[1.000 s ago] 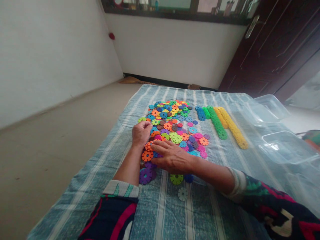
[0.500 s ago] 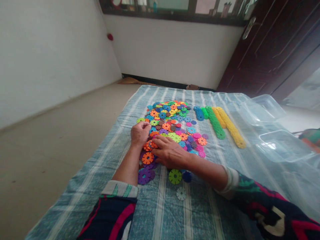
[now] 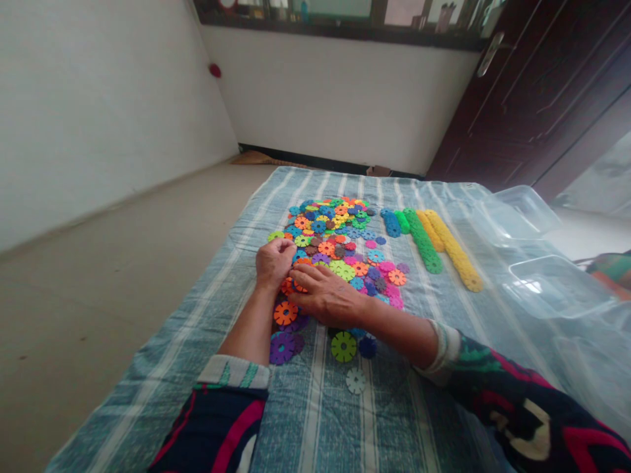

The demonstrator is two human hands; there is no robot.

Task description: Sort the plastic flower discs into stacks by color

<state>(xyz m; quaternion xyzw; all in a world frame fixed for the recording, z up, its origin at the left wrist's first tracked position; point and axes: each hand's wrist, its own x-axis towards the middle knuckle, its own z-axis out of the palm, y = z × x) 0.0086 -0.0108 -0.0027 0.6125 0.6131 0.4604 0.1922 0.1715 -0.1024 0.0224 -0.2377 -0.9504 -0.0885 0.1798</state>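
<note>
Notched plastic discs in many colours lie in a loose pile [image 3: 341,270] on the striped cloth [image 3: 197,368]. My left hand [image 3: 275,261] is at the pile's left edge, thumb and fingers pinched together; whatever they may hold is hidden. Across the pile's near part lies my right hand [image 3: 328,293], palm down with fingers stretched out, touching the discs around it. Just below its fingers is an orange disc [image 3: 285,313]. Closer to me sit a purple disc [image 3: 282,347], a lime green disc [image 3: 344,346], a dark blue disc [image 3: 367,347] and a pale disc [image 3: 355,380].
Right of the pile are overlapping rows of discs by colour: a blue row [image 3: 392,223], a green row [image 3: 424,243] and a yellow row [image 3: 458,259]. Clear plastic containers [image 3: 522,213] stand at the right edge. A dark red door [image 3: 522,98] is behind them.
My right hand has slid slightly left over the discs, closer to my left hand. The left hand stays pinched in nearly the same place.
</note>
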